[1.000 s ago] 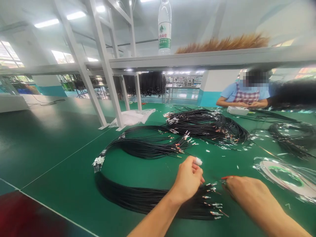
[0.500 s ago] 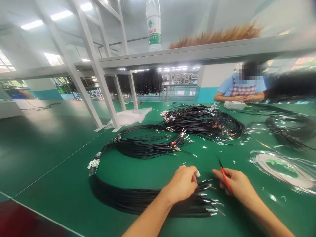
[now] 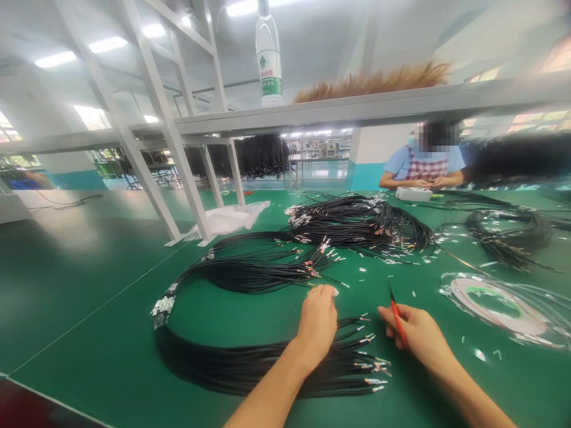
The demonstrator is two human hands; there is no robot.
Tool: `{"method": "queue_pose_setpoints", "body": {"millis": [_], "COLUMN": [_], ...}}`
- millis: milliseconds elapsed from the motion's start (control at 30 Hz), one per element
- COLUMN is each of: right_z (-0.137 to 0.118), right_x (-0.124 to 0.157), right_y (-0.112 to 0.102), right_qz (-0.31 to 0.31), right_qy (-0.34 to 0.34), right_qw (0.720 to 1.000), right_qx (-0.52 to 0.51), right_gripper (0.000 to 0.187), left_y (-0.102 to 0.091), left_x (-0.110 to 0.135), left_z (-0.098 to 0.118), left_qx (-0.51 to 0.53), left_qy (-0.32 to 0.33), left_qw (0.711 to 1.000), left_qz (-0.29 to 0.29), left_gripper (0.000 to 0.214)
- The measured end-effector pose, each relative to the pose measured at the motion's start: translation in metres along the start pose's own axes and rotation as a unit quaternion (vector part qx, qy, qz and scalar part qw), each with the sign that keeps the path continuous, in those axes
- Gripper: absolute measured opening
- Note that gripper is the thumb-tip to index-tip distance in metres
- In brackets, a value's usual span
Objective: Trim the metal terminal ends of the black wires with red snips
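My left hand (image 3: pixel 317 324) is over a bundle of black cables (image 3: pixel 214 359) on the green table, seen from the back with its fingers curled. A small white piece shows at its fingertips; whether it is held or worn on a finger I cannot tell. My right hand (image 3: pixel 417 333) grips red-handled tweezers (image 3: pixel 398 321), their dark points directed up and away. Between the hands, the cables' loose ends (image 3: pixel 372 362) fan out to the right, with white and reddish tips. White connectors (image 3: pixel 163 305) sit at the bundle's left bend.
More black cables (image 3: pixel 250 273) lie behind, with a larger heap (image 3: pixel 357 220) beyond. A reel (image 3: pixel 459 292) of clear tubing is at the right. White shelf legs (image 3: pixel 187 178) stand on the table (image 3: pixel 102 351) at left. Across it sits a person (image 3: pixel 423 163). White scraps are scattered about.
My left hand has moved left and away from me, off the cable tips. The right hand keeps hold of the tweezers at nearly the same spot. The view has shifted slightly.
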State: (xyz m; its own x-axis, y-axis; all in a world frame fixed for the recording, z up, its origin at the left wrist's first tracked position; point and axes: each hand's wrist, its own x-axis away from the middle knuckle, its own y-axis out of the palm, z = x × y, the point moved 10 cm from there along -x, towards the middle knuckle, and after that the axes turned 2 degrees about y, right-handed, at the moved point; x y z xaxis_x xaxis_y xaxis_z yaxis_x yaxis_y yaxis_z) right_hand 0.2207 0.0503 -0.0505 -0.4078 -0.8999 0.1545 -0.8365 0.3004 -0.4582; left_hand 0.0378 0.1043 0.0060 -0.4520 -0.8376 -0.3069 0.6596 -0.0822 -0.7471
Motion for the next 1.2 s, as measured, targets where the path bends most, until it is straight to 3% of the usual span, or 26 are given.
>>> {"method": "queue_pose_setpoints", "body": {"millis": [100, 167, 267, 400, 533, 633, 733, 900, 1033, 1200], "right_z": [-0.002, -0.003, -0.003, -0.003, -0.003, -0.003, -0.004, -0.012, -0.019, -0.029], "right_x": [0.001, 0.002, 0.002, 0.000, -0.001, 0.001, 0.004, 0.009, 0.015, 0.021], "right_y": [-0.002, -0.003, -0.003, 0.000, 0.000, 0.000, 0.002, 0.008, 0.009, 0.009], "right_qz": [0.006, 0.010, 0.011, 0.005, 0.006, 0.006, -0.006, -0.042, -0.062, -0.074], "right_qy": [-0.005, -0.007, -0.008, -0.012, -0.013, -0.006, -0.001, -0.011, -0.013, -0.029], "right_qw": [1.000, 1.000, 1.000, 1.000, 1.000, 0.999, 0.996, 0.983, 0.972, 0.962], "right_qx": [0.006, 0.008, 0.005, -0.006, -0.020, -0.042, -0.084, -0.181, -0.225, -0.261], "right_gripper": [0.038, 0.038, 0.038, 0.038, 0.037, 0.037, 0.040, 0.039, 0.036, 0.034], "left_y": [0.019, 0.023, 0.020, 0.025, 0.029, 0.025, 0.012, 0.007, 0.008, 0.007], "left_x": [0.007, 0.010, 0.011, 0.015, 0.017, 0.014, 0.010, 0.004, 0.003, 0.007], "left_z": [0.019, 0.026, 0.026, 0.025, 0.026, 0.022, 0.016, 0.012, 0.024, 0.035], "left_qx": [0.010, -0.019, -0.064, -0.119, -0.141, -0.091, 0.036, 0.218, 0.271, 0.262], "left_qy": [0.053, 0.068, 0.043, 0.006, -0.003, -0.006, -0.026, -0.084, -0.052, -0.014], "left_qw": [0.996, 0.994, 0.993, 0.982, 0.978, 0.987, 0.996, 0.971, 0.961, 0.964], "left_qz": [-0.075, -0.089, -0.088, -0.146, -0.157, -0.130, -0.079, -0.048, -0.037, -0.041], "left_gripper": [0.027, 0.030, 0.034, 0.033, 0.033, 0.033, 0.028, 0.009, 0.007, 0.011]}}
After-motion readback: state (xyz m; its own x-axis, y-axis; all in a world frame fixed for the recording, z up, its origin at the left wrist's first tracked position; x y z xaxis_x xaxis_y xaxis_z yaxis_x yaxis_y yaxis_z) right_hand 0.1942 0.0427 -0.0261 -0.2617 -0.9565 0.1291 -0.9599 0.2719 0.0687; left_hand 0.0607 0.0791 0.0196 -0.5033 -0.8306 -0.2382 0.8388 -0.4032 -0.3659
